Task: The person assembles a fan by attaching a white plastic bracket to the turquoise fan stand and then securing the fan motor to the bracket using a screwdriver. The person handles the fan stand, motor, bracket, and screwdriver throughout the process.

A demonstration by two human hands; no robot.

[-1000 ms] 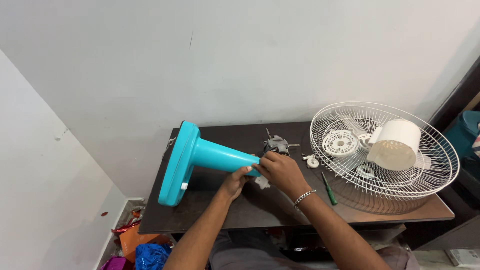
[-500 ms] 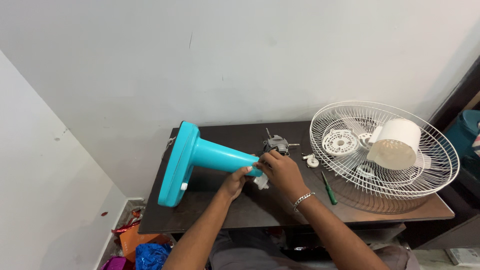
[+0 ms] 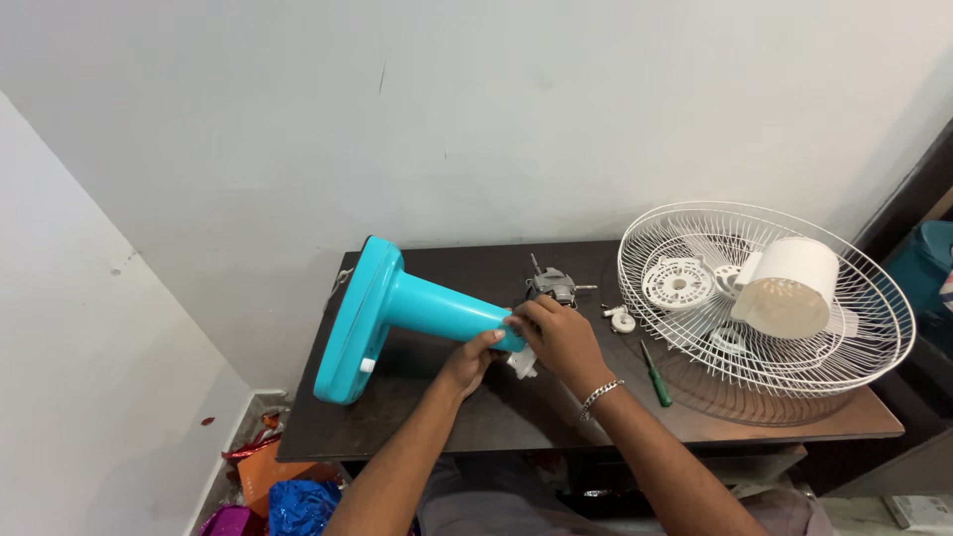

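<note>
- Little change from half a second back: both hands stay at the narrow end of the teal fan stand [image 3: 417, 310]; its base sits a touch higher.
- Stand lies on its side on the dark table [image 3: 437, 422]; long axis runs left-right, round base left, neck end right and toward the person.
- Left hand [image 3: 469, 361] curled under the neck, gripping it.
- Right hand [image 3: 562, 340] closed over the neck end, by a small white part [image 3: 522, 363].
- Grey motor [image 3: 551, 285] just behind the hands.
- Green screwdriver [image 3: 654, 374] and white fan grille [image 3: 764, 298] to the right.
- Crumpled orange, blue and pink shiny wrappers [image 3: 273, 486] on the floor, lower left.
</note>
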